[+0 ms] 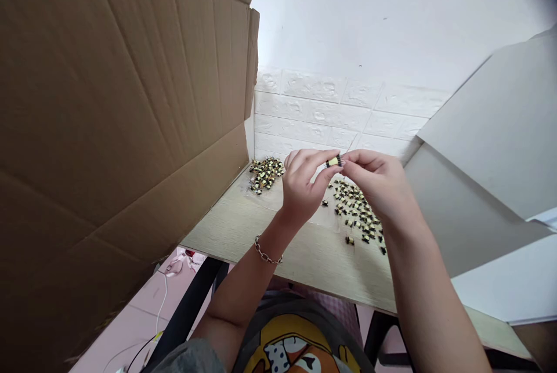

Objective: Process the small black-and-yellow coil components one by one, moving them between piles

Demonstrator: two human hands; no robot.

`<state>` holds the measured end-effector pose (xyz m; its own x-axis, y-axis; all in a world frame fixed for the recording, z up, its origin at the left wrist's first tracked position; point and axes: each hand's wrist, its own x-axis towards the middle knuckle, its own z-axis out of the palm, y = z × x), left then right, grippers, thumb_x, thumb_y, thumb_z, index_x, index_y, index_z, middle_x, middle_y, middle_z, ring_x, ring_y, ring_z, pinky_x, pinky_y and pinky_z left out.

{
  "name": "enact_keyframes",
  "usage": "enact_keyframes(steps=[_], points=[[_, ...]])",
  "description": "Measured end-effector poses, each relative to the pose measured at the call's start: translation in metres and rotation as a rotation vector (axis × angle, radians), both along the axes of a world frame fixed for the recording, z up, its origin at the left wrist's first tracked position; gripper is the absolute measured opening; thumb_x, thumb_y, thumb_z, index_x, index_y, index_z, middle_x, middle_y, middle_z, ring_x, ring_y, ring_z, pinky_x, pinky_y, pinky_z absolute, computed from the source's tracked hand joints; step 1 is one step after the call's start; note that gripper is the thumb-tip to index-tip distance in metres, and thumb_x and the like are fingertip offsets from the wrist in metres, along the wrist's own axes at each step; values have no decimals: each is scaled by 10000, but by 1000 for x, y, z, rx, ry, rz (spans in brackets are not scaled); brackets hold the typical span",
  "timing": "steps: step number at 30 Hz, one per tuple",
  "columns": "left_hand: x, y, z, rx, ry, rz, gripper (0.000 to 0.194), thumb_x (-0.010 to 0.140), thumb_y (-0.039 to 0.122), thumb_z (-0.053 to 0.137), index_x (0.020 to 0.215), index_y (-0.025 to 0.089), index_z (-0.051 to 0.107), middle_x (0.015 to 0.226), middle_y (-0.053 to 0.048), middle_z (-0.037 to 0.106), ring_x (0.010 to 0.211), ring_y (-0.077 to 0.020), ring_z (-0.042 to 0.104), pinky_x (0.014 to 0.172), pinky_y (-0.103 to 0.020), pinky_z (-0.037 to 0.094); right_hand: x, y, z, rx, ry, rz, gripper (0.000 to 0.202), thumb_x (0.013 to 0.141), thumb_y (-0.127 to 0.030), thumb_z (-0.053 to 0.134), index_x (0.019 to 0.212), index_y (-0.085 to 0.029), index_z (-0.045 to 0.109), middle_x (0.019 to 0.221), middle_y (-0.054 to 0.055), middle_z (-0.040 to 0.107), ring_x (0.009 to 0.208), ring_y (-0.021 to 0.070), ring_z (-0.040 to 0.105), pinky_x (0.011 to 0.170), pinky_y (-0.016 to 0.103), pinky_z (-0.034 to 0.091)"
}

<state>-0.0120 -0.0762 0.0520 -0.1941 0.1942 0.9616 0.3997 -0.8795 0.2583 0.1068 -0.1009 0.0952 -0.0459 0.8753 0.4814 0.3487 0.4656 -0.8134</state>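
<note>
Over the table, my left hand [304,178] pinches a small transformer [333,162] between thumb and fingers. It has a yellow-taped middle, black ends and thin metal pins. My right hand [374,176] is closed at the transformer's right end, thumb and forefinger pressed together there; whether they grip a pin or a fine wire is too small to tell. Below and behind my right hand lies a loose spread of similar transformers [354,207], partly hidden by that hand and forearm. Left of my left hand sits a denser pile of transformers [265,174].
A tall cardboard sheet [130,100] walls off the left side of the pale wooden table [243,228]. Grey-white panels [487,129] stand at the right. A white brick-patterned wall [322,109] closes the back. A white cable [163,303] runs over the pink floor.
</note>
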Motion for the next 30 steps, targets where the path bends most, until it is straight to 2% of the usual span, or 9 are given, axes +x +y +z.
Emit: enact_keyframes(steps=[10,21,27,30], points=[[-1,-5,2,-82,-11,9,157,738,261,572,885,213,598,773,-9,598,757,-120,528,706,-267,418,-3,3,-5,-50,49,80,104,692,-280,579,672,-178,590,599,-30,502,585,74,437,561,220,331],[0,-11,8,-58,28,80,145,739,260,570,868,203,605,740,-13,595,730,-118,518,701,-271,403,-1,12,-9,-58,218,195,39,641,-204,581,615,-176,581,583,-40,516,562,73,441,566,223,336],[2,-9,6,-81,46,71,147,744,269,562,872,212,608,746,-12,596,737,-124,515,716,-285,394,0,16,-13,-64,223,204,38,651,-203,567,628,-174,580,604,-26,537,604,93,478,619,244,378],[3,-11,6,-130,-22,-10,146,738,255,568,875,218,607,767,-9,602,756,-125,517,740,-289,395,-3,6,-15,-23,195,128,78,697,-253,557,689,-181,586,664,-5,554,672,113,507,666,271,401]])
